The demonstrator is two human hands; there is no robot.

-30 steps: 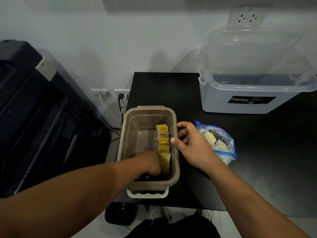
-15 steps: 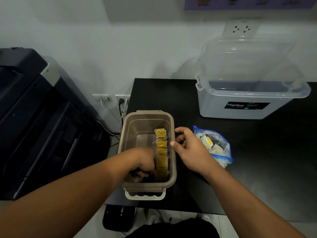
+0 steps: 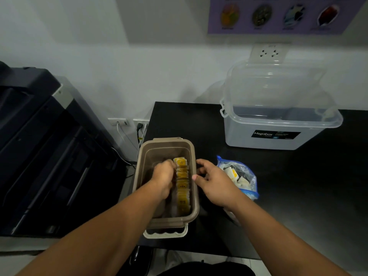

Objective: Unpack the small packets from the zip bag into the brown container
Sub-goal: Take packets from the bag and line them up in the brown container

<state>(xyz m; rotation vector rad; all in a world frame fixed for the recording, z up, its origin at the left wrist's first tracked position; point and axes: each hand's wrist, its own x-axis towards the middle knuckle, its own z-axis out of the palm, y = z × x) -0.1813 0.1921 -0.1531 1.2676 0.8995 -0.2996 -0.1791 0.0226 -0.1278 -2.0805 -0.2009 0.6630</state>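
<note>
**Small packets [image 3: 182,186] stand in a row in the brown container [image 3: 167,141]**

From my remote seat I take the brown container as the middle of the dial. It sits at the left end of the black table [image 3: 298,196], long side running from 6 to 12 o'clock, with a white latch [image 3: 165,234] at its 6 o'clock end. The yellow packets stand on edge in one line along the inner wall on its 3 o'clock side, from the near end almost to the far end.

The left hand [image 3: 163,176] is down inside the container, just at 9 o'clock of the row, knuckles up and fingers curled toward the farthest packets. It touches the row, but the fingertips are blurred and I cannot tell whether they pinch a packet.

The right hand [image 3: 214,184] hovers at the container's 3 o'clock rim, fingers loosely bent and holding nothing; I cannot tell whether it touches the rim.

The zip bag [image 3: 245,176] lies on the table at 3 o'clock, just beyond the right hand, its blue-edged mouth toward the container and more white and yellow packets inside.

At 1 o'clock, well apart, stands a clear storage box [image 3: 278,136] with its lid [image 3: 272,86] propped upright behind it against the wall. A dark office machine [image 3: 39,146] fills the 9 o'clock side, off the table. A wall socket [image 3: 267,53] and a poster [image 3: 278,14] are up at 1 o'clock.
</note>
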